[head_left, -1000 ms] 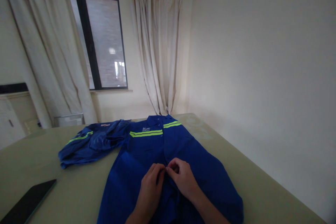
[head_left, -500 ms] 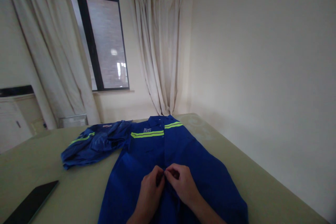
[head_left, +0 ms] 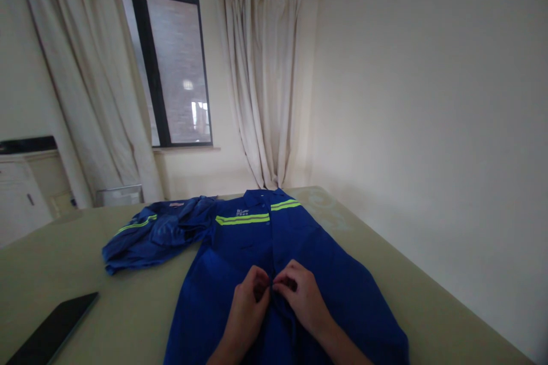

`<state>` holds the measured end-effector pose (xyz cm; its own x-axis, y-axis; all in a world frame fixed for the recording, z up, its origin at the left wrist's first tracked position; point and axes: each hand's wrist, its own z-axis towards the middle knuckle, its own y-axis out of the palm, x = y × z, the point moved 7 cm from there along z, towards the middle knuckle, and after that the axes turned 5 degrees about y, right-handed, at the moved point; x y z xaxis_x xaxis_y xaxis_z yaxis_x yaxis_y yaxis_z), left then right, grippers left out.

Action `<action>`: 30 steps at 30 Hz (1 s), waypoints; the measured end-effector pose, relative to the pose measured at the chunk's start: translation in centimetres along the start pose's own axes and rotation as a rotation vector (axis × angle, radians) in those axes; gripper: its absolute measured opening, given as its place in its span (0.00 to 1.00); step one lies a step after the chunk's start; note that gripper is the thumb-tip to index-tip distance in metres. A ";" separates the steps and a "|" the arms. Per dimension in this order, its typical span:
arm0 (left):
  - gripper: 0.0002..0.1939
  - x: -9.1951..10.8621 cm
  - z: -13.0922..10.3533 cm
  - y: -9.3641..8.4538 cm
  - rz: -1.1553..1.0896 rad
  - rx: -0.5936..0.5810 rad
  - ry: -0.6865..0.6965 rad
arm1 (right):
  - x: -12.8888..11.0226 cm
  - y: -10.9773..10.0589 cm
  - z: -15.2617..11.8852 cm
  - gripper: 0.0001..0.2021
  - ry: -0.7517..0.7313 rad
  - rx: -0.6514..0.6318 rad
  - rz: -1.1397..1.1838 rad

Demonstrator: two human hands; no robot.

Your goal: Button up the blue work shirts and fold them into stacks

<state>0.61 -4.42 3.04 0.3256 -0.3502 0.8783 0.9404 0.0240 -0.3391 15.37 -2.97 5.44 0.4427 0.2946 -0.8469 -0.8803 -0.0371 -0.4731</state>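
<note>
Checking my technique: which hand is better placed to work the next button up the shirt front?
Probably the right hand: its fingertips pinch the shirt slightly higher on the front edge than the left hand.

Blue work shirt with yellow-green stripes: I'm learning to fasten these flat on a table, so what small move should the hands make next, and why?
Probably press the pinched button through its hole. Both the left hand and right hand pinch the front opening of the blue work shirt at mid-length, fingertips meeting there; the button itself is hidden.
</note>
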 end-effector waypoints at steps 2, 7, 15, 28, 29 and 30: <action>0.04 0.1 0.0 0.1 -0.010 -0.005 0.002 | -0.1 -0.1 -0.1 0.03 -0.010 0.017 -0.030; 0.06 0.3 -0.1 0.3 -0.027 -0.012 0.019 | -0.4 -0.3 -0.4 0.05 -0.043 0.055 -0.077; 0.13 0.3 0.1 -0.1 -0.104 -0.051 0.003 | -0.4 0.3 -0.3 0.05 -0.068 -0.044 -0.074; 0.04 0.2 0.3 0.0 0.004 -0.077 0.076 | 1.0 -0.2 0.5 0.02 0.075 0.021 0.091; 0.04 0.6 0.2 0.1 0.084 -0.099 0.094 | 1.6 -0.1 0.5 0.03 0.126 0.008 0.131; 0.08 0.9 0.0 0.2 0.175 -0.118 0.114 | 2.2 0.1 0.6 0.04 0.189 -0.012 0.181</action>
<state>1.14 -4.71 3.80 0.4632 -0.4538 0.7612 0.8506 -0.0135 -0.5257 16.19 -1.77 3.64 0.3030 0.0983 -0.9479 -0.9465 -0.0848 -0.3114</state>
